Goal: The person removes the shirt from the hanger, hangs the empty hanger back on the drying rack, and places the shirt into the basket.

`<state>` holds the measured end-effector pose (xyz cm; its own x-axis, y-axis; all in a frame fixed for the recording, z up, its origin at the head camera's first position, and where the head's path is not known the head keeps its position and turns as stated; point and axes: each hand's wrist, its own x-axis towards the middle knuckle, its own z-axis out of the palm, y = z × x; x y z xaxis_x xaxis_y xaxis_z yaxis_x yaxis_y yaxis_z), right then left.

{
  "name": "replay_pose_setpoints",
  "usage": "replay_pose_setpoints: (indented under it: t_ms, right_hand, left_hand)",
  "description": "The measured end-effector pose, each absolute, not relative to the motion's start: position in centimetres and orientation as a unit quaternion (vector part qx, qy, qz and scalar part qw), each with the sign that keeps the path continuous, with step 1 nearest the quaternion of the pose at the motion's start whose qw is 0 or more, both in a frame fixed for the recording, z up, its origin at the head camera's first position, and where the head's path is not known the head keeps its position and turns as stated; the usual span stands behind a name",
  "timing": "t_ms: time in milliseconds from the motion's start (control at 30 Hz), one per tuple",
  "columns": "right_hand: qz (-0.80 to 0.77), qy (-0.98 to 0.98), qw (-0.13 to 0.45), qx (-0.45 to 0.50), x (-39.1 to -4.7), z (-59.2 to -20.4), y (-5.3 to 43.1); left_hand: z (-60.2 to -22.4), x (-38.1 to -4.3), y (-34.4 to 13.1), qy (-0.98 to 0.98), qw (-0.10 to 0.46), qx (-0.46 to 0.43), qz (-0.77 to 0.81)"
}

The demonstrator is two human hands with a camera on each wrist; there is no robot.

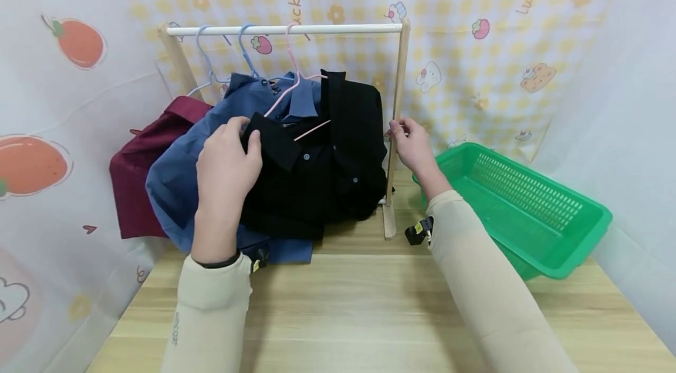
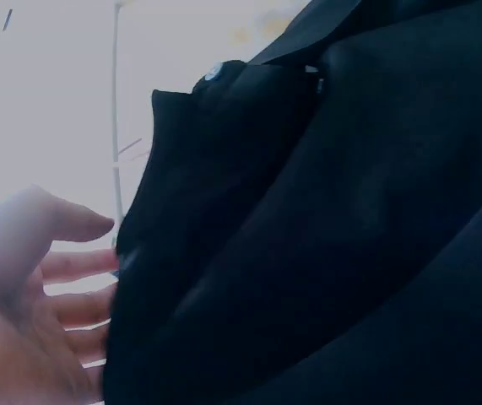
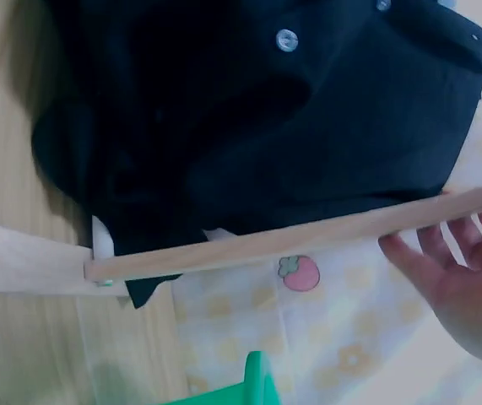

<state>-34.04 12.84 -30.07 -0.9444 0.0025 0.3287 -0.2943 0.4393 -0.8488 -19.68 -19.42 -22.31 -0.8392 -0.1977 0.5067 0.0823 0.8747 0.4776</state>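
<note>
A black shirt hangs on a pink hanger from the white rod of a clothes rack. My left hand is at the shirt's left shoulder and collar, its thumb apart from the fingers. In the left wrist view, the extended fingertips reach the edge of the black cloth, and some are hidden behind it. My right hand holds the rack's right wooden post, thumb and fingers on either side of it. The right wrist view shows this post running alongside the shirt.
Left of the black shirt hang a blue shirt and a dark red garment, on blue hangers. A green basket stands at the right on the wooden table. A patterned cloth covers the wall behind.
</note>
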Motion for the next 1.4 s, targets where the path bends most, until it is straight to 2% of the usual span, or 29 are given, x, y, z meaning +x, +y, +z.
replay_pose_setpoints:
  t_ms: [300,633,1400]
  right_hand:
    - [0.513,-0.841,0.147,0.088,-34.7,-30.4,13.3]
    - [0.514,-0.839,0.155,0.088,-34.7,-30.6,13.3]
    - [0.531,-0.831,0.139,0.090,-34.5,-30.6,13.3]
  left_hand:
    - [-21.8,-21.3,-18.1,-0.932,0.260,0.076,-0.240]
    - [-21.6,-21.2,-17.6,-0.932,0.270,0.077,-0.229]
    - [-19.5,-19.9,-17.8,-0.905,0.341,0.087,-0.238]
